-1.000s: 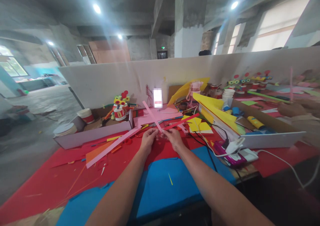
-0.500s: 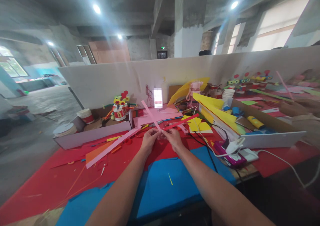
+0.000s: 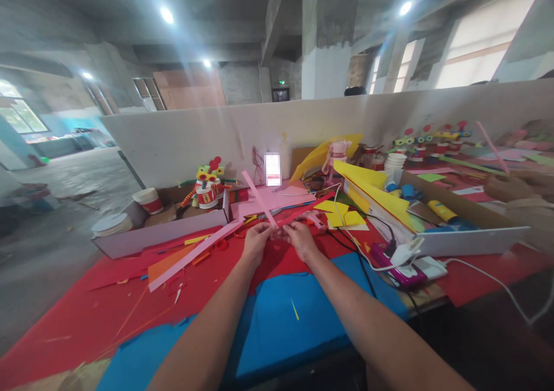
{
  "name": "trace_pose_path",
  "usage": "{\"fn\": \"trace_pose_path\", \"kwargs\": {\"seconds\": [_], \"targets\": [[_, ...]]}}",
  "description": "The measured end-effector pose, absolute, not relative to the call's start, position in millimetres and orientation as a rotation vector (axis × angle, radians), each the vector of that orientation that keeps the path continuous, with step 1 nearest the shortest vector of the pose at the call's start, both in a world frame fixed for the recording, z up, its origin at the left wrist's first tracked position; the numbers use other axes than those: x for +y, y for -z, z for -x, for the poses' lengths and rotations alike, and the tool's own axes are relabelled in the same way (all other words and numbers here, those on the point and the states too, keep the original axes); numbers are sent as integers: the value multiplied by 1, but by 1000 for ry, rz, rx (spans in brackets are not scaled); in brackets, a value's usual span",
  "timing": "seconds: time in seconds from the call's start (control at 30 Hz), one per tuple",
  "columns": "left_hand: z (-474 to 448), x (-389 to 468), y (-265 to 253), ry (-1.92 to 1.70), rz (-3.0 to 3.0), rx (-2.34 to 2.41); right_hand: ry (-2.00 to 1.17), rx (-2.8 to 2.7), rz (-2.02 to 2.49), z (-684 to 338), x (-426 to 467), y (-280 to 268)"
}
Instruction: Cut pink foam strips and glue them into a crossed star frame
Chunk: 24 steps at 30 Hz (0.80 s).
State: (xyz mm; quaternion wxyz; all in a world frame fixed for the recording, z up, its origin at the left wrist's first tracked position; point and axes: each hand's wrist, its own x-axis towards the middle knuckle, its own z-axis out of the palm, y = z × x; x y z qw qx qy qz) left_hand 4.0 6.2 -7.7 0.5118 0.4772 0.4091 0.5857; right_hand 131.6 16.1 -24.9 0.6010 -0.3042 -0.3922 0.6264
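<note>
In the head view my two hands meet over the middle of the table, fingers closed. My left hand (image 3: 258,243) pinches the lower end of a pink paper strip (image 3: 258,197), which slants up and to the left. Between the fingers of my right hand (image 3: 302,241) is a red paper strip (image 3: 309,210), reaching up and to the right. The strips come together at my fingertips; whether they are joined there, I cannot tell. Under my forearms lies a blue sheet (image 3: 294,327) with a thin yellow scrap on it.
A box (image 3: 160,233) on the left holds a paper-cup robot figure (image 3: 208,192). Another box (image 3: 471,239) on the right contains coloured paper rolls. Cords run to a purple power strip (image 3: 399,267). A pink glue gun (image 3: 315,220) lies beyond my right hand. A co-worker's sleeve (image 3: 526,192) shows far right.
My fingertips have moved slightly apart. The pink strip's upper end has shifted left, and the red strip's far end has swung left and a little up. The co-worker's arm at far right has moved slightly.
</note>
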Motion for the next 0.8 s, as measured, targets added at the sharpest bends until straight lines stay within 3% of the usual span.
{"fn": "trace_pose_path", "kwargs": {"seconds": [0.8], "targets": [[-3,5,13,-1356,-1053,958,-1532,-882,711,-135,9,23]]}}
